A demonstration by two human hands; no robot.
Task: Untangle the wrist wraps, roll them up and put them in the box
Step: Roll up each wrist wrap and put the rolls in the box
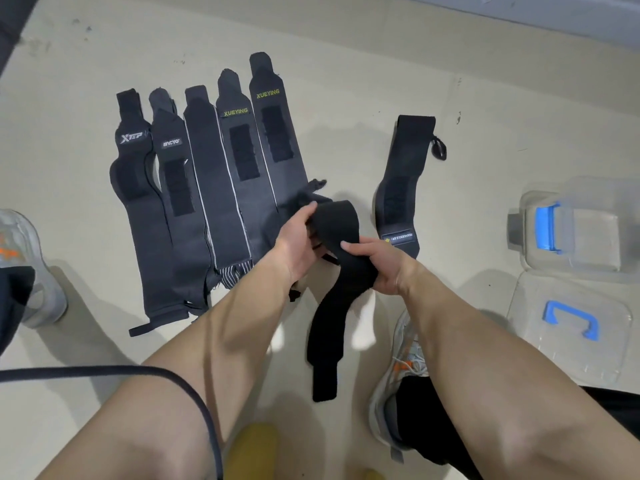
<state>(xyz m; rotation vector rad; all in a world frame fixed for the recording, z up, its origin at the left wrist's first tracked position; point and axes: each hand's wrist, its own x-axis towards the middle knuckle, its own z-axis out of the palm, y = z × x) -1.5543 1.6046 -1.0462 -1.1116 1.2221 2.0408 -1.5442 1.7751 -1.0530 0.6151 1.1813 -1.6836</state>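
Fingers of both the left hand (300, 240) and right hand (380, 263) pinch a limp black woven wrap (341, 268).

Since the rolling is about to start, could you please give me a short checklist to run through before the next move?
1. Both hands hold the same wrap: ok. The left hand and right hand share the black wrap.
2. Held wrap free of the others: cannot tell; its top end overlaps the laid-out row.
3. Tail hangs straight, untwisted: ok.
4. Box within reach on the right: ok.
5. Box open: ok, the lid lies beside it.
6. Single wrap lies clear: ok.
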